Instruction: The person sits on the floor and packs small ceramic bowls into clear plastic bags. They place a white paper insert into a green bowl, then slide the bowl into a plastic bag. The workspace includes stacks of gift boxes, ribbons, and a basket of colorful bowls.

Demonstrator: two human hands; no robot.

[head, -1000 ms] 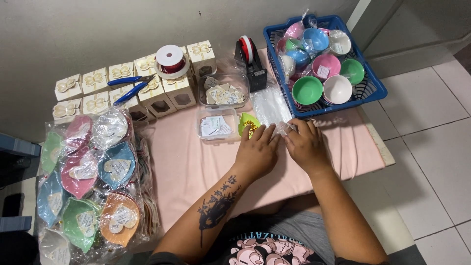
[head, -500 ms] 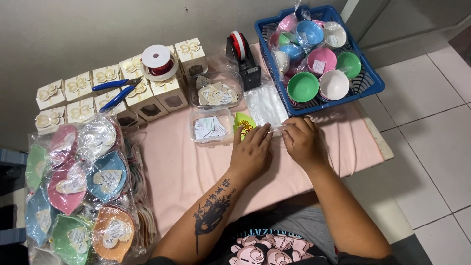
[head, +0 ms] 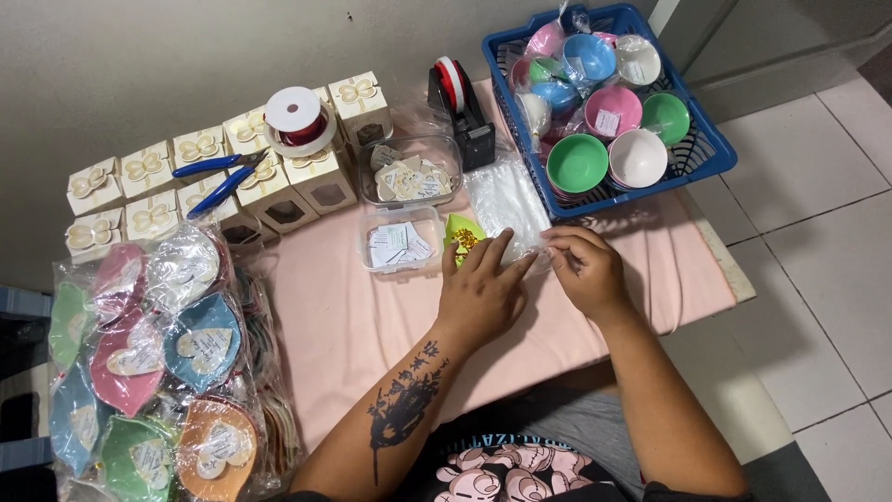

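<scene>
Pink bench [head: 353, 316] below: my left hand [head: 478, 288] lies flat and my right hand [head: 585, 270] pinches the clear bag [head: 509, 200] at twelve o'clock; blue basket [head: 711, 153] beyond at one.

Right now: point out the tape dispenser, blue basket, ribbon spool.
tape dispenser [head: 462, 107], head view, on its black body.
blue basket [head: 641, 191], head view, on its front rim.
ribbon spool [head: 293, 109], head view, on its white top flange.

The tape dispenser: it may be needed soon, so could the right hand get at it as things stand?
Probably yes. The tape dispenser stands past the clear bags, and nothing tall lies between it and the right hand, which is handling a bag.
</scene>
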